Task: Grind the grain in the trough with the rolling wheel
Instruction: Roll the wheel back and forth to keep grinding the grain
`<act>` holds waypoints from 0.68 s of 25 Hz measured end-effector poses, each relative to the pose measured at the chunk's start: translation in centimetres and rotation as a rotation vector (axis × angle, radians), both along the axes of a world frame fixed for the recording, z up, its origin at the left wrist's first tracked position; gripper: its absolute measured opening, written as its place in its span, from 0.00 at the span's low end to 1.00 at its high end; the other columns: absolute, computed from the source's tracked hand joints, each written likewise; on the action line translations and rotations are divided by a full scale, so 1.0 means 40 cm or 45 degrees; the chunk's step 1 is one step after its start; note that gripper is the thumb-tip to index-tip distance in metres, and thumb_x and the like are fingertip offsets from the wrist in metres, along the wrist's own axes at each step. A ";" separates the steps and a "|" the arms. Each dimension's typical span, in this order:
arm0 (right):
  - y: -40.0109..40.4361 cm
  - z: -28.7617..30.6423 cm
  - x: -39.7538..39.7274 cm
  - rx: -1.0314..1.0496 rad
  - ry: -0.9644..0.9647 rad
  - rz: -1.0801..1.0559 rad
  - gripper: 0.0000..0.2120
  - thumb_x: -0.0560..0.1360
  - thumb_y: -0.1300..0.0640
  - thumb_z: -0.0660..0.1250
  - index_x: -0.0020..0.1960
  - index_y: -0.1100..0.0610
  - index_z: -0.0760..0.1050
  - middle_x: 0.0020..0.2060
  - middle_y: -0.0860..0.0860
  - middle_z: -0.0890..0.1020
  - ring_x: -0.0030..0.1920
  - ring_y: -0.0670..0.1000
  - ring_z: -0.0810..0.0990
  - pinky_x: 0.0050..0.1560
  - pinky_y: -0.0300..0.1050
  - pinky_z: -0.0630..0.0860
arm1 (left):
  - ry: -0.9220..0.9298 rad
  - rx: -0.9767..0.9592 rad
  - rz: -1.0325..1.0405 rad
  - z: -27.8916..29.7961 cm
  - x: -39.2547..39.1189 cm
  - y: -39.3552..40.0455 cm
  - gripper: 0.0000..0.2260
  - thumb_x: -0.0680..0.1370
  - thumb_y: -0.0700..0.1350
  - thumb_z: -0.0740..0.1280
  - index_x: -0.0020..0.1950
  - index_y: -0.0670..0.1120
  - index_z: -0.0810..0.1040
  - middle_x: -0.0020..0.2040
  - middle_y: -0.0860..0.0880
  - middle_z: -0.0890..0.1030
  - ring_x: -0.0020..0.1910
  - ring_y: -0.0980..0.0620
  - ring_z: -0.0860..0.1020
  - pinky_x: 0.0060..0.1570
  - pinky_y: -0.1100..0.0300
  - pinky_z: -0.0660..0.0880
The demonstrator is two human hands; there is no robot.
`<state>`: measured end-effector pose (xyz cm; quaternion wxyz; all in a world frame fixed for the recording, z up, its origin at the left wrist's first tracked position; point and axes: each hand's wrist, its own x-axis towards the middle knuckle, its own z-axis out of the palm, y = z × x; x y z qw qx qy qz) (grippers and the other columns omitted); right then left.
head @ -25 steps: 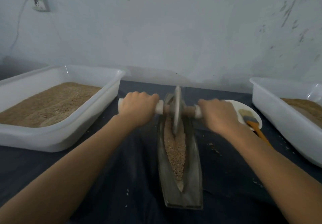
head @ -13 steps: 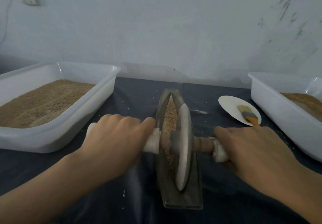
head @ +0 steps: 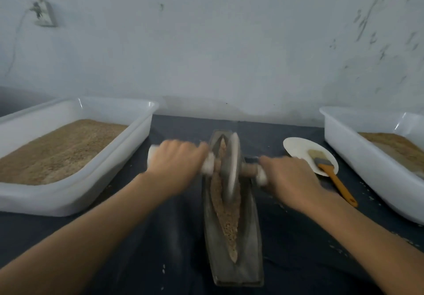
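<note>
Both hands are clamped on the axle of the wheel, one on each side. The left hand [head: 175, 165] is wrapped round the white-capped left end of the axle [head: 207, 167], knuckles up; the right hand [head: 290, 181] grips the right end, its fingers curled over the white wrap there. Both are smeared with motion blur, so single fingers are hard to make out.

Between them the wheel [head: 231, 168] stands upright on its edge in the upper half of the trough [head: 249, 244], just right of the groove's centre line. The trough is a long, dark, boat-shaped block running from the middle of the frame down toward the bottom edge. Grain [head: 226, 221] fills its groove in a narrow tan strip that tapers to a point near the lower end, and a little shows above the wheel too.

Everything sits on a dark cloth [head: 128, 260], with a few stray grains scattered on it. Right of the right hand a white plate [head: 298, 147] holds a brush [head: 330, 175] whose orange handle sticks out over the rim onto the cloth. At the left edge a big white tub [head: 128, 157] is heaped with grain, and another tub [head: 358, 157] at the right edge holds some as well. Behind is a pale wall [head: 229, 42], with a socket [head: 44, 14] in the upper left corner.
</note>
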<state>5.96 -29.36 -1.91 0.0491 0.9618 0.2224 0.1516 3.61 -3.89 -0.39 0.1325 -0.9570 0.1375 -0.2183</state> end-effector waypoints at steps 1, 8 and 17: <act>-0.019 0.000 -0.057 -0.036 -0.069 0.086 0.19 0.66 0.47 0.71 0.43 0.45 0.60 0.35 0.47 0.78 0.35 0.52 0.77 0.33 0.50 0.73 | -0.032 -0.021 -0.094 -0.023 -0.056 0.011 0.18 0.68 0.49 0.71 0.50 0.53 0.64 0.41 0.53 0.77 0.38 0.47 0.79 0.34 0.55 0.65; 0.020 0.023 -0.077 -0.164 -0.257 0.039 0.19 0.62 0.52 0.75 0.42 0.49 0.65 0.33 0.48 0.77 0.30 0.53 0.77 0.26 0.45 0.66 | -0.079 -0.004 -0.025 -0.029 -0.071 0.016 0.22 0.64 0.51 0.73 0.42 0.54 0.59 0.32 0.55 0.72 0.29 0.50 0.74 0.29 0.58 0.58; 0.029 0.017 0.029 -0.040 -0.060 -0.008 0.13 0.71 0.49 0.67 0.43 0.48 0.62 0.40 0.50 0.80 0.40 0.57 0.78 0.35 0.49 0.70 | 0.004 -0.072 0.035 -0.009 0.023 0.003 0.17 0.72 0.48 0.68 0.46 0.52 0.58 0.42 0.52 0.78 0.39 0.46 0.78 0.34 0.55 0.64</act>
